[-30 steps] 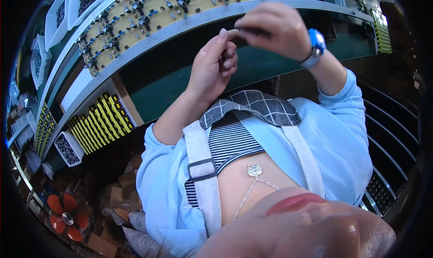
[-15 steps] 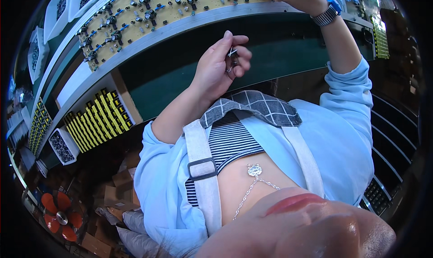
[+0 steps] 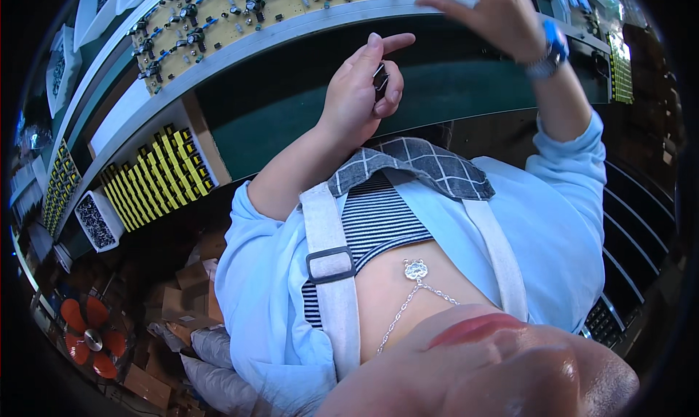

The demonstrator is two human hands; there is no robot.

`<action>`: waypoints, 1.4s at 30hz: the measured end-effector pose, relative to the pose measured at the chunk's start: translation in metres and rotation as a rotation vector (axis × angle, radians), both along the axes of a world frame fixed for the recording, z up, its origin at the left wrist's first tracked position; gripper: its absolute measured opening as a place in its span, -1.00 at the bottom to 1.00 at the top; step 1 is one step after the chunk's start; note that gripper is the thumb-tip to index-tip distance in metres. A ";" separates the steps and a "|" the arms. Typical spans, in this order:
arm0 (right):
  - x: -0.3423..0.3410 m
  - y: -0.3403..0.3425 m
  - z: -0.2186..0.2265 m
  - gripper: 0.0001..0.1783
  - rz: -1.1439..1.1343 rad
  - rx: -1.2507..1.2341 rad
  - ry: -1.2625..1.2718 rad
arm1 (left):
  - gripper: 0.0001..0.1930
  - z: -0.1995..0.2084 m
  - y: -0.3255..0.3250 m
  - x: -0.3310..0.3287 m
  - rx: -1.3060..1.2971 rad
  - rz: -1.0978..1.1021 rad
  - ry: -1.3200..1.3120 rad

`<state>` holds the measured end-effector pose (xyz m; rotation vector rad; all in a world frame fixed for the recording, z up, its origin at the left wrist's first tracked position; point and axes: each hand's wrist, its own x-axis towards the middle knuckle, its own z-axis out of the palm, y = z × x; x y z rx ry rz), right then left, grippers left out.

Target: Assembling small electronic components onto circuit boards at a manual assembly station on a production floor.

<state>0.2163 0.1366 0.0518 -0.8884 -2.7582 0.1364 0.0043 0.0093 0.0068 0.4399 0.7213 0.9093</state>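
Some apparent clearance: left hand (image 3: 368, 89), rail (image 3: 291, 28)

Green bench (image 3: 284, 100) — metal rail (image 3: 291, 29) across — tan circuit boards (image 3: 218, 34) alongside.

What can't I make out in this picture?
Head view:
Small dark parts in left hand: partly hidden by curled fingers.
Right hand: some fingers cut off by the top edge.
Circuit board: far side cut off there too.
Pieces in white bin: too small to identify.
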 end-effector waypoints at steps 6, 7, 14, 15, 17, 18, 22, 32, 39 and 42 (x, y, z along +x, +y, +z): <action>-0.032 -0.068 -0.013 -0.72 0.067 -0.474 0.383 | -0.45 -0.002 0.000 0.006 0.150 0.011 -0.014; -0.031 -0.071 -0.015 -0.74 0.037 -0.596 0.433 | -0.44 -0.003 0.000 0.006 0.166 0.023 -0.011; -0.031 -0.073 -0.028 -0.78 -0.006 -0.690 0.566 | -0.44 -0.012 -0.002 0.007 0.145 -0.009 -0.041; -0.030 -0.072 -0.029 -0.79 0.007 -0.702 0.528 | -0.44 -0.013 -0.002 0.007 0.124 -0.013 -0.008; -0.029 -0.071 -0.029 -0.80 0.032 -0.726 0.453 | -0.45 -0.010 -0.003 0.008 0.117 -0.012 -0.015; -0.029 -0.071 -0.027 -0.80 0.032 -0.725 0.455 | -0.45 -0.008 -0.003 0.008 0.111 -0.009 -0.023; -0.027 -0.070 -0.022 -0.81 -0.018 -0.731 0.553 | -0.53 -0.001 0.001 0.007 0.090 0.032 -0.038; -0.020 -0.077 -0.021 -0.77 -0.075 -0.666 0.646 | -0.66 -0.011 -0.006 0.001 0.239 0.020 -0.028; -0.014 -0.078 -0.025 -0.73 -0.145 -1.218 0.798 | -0.72 0.005 -0.008 0.007 0.518 0.237 0.343; -0.012 -0.080 -0.026 -0.72 -0.155 -1.335 0.812 | -0.68 -0.008 -0.010 0.005 0.607 0.266 0.379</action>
